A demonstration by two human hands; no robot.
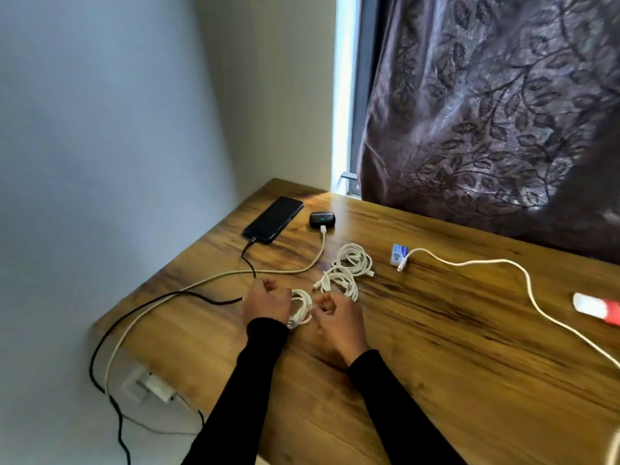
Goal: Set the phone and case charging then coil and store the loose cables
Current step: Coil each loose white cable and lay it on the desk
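Coiling is under way: left hand (266, 302) grips the small white cable coil (301, 308), right hand (335, 313) fingers pinching its tail to tuck it. Black slab phone (273, 219) and black oval earbud case (322, 219) lie plugged at the wooden worktop (436, 347) corner.

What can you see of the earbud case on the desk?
The earbud case is a small, dark, rounded, glossy box, lid closed, lying flat on the wooden desk just right of the phone. A green light glows on its top. A white cable is plugged into its near side. Neither hand touches it.
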